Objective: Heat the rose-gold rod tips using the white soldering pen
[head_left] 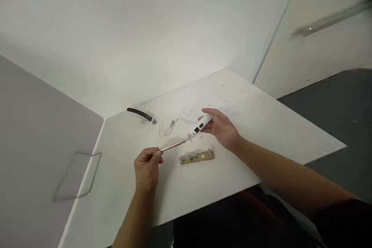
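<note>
My left hand [148, 166] is closed around a slim pink pen-like tool [172, 147] whose thin metal end points up and to the right. My right hand [222, 128] grips a white handheld electric device [200, 124] with a small dark display and a button. The two tips meet, or nearly meet, above the white table; at this size I cannot tell whether they touch. Just below them lies a short yellowish strip [200, 157] with several small metal pieces on it. Parts of both held things are hidden by my fingers.
A white cable [165, 130] loops over the table [232, 170] behind the tips. Near the back edge lies a curved black object [139, 113] with a greyish end. Pale panels rise behind and left, with a bent wire frame [92, 178] at left.
</note>
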{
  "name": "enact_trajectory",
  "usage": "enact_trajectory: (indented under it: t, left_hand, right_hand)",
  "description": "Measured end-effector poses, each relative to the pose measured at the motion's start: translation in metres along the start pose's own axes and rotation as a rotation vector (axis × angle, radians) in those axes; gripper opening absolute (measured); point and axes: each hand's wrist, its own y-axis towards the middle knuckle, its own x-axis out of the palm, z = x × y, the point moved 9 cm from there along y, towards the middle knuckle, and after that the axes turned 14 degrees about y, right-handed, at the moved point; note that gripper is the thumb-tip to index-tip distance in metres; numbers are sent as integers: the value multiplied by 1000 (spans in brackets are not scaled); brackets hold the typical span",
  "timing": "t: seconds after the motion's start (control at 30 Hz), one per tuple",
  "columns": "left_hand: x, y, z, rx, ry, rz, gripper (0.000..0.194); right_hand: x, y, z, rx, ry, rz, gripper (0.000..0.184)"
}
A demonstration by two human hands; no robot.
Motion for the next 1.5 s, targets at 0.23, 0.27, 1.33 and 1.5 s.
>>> enact_trajectory:
  t: [0.23,0.27,1.33,1.5]
  left_hand:
    - [0,1,2,10,-44,14,11]
    - [0,2,1,15,-48,19,11]
    - [-17,8,16,36,-58,114,7]
    - [-18,7,17,45,-58,126,6]
  right_hand:
    - [-2,0,-1,16,-17,48,36]
    - [-3,0,-2,13,-28,61,35]
    - [-25,5,15,281,-807,274,50]
    - [-19,4,6,339,-1054,236,54]
